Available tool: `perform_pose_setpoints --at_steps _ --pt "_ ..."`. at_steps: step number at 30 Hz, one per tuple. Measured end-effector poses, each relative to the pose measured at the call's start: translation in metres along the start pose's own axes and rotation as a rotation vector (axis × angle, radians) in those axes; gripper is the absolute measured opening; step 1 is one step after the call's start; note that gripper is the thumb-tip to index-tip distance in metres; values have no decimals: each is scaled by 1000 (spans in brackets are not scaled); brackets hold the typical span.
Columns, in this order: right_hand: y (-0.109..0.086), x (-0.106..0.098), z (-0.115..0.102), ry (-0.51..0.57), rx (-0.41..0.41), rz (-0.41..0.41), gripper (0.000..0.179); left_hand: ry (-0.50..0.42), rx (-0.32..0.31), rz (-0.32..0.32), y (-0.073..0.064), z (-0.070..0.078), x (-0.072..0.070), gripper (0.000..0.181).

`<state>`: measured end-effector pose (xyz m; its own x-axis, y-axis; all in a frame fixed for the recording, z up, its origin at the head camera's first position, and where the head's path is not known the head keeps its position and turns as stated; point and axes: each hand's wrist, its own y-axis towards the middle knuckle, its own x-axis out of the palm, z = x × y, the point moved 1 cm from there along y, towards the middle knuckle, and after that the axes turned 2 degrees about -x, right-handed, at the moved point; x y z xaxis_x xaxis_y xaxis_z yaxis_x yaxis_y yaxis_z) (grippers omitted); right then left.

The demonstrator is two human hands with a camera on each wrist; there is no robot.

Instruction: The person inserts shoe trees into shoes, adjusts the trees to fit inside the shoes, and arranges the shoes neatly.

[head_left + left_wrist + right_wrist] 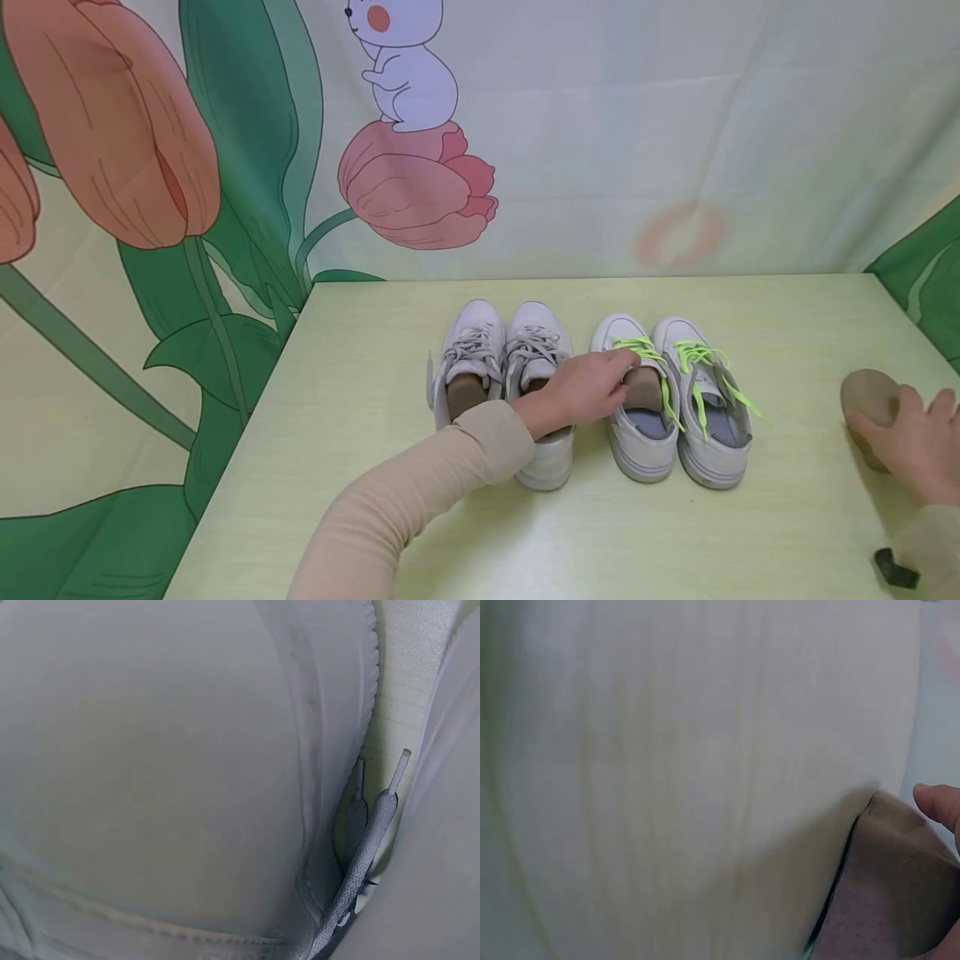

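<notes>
My left hand (pixel 588 385) is at the opening of the left shoe with green laces (pixel 651 450). Its fingertips reach the tongue and laces, and its fingers and thumb bend about a brown shoe filler (pixel 643 388) partly inside that shoe. At the right of the table, my right hand (pixel 918 442) grips another brown filler (pixel 866 408), its rounded end pointing away; this filler (pixel 889 877) also shows in the right wrist view. The matching green-laced shoe (pixel 716 450) stands alongside with its grey insole showing. Only white shoe leather (pixel 150 750) and a grey lace (pixel 367 840) fill the left wrist view.
Two white shoes with grey laces stand to the left; the left one (pixel 476 325) has a brown filler (pixel 465 393) in it, and my forearm partly covers the right one (pixel 546 467). A small black object (pixel 896 569) is by my right sleeve. A printed curtain (pixel 600 167) hangs behind the table (pixel 637 542).
</notes>
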<state>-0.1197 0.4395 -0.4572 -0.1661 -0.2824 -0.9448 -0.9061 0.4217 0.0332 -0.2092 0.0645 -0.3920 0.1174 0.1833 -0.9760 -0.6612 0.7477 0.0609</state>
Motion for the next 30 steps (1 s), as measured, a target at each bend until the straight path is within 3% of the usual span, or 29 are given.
perform_pose_setpoints --at_steps 10,18,30 --pt "3 3 4 51 44 -46 88 3 13 2 1 0 -1 29" --pt "5 6 6 19 57 -92 85 -12 7 -10 1 0 -3 30" --pt "9 6 7 -16 -15 -102 83 -2 2 5 2 1 -6 33"
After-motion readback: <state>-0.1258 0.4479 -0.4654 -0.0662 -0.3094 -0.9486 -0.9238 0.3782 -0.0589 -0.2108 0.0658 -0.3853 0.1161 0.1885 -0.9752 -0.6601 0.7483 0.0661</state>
